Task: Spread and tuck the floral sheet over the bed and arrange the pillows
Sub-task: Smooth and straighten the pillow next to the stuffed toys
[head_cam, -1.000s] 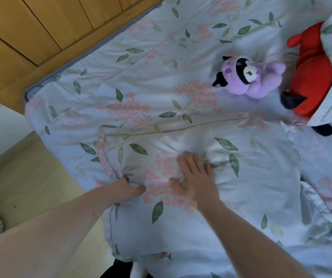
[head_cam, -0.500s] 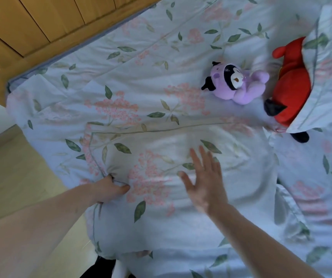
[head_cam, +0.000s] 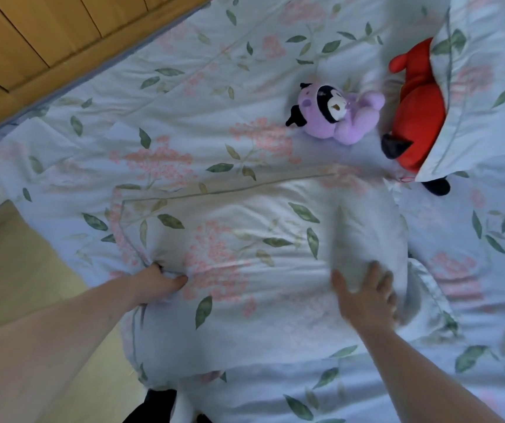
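A pale blue floral sheet (head_cam: 214, 96) covers the bed up to the wooden headboard. A pillow (head_cam: 245, 270) in the same floral fabric lies on it, in front of me. My left hand (head_cam: 156, 282) grips the pillow's left side, fingers dug into a fold of the cloth. My right hand (head_cam: 365, 296), fingers spread and blurred, lies flat on the pillow's right part. A second floral pillow (head_cam: 483, 87) lies at the upper right, partly over a red plush toy.
A purple plush toy (head_cam: 336, 114) and a red plush toy (head_cam: 417, 108) lie near the head of the bed. The wooden headboard (head_cam: 31, 41) runs along the top left. Wooden floor (head_cam: 16, 270) shows left of the bed. A dark object (head_cam: 153, 404) sits at the bottom edge.
My right hand has slid rightward across the pillow, from its middle to its right part. My left hand keeps its grip on the left side. The camera has shifted slightly.
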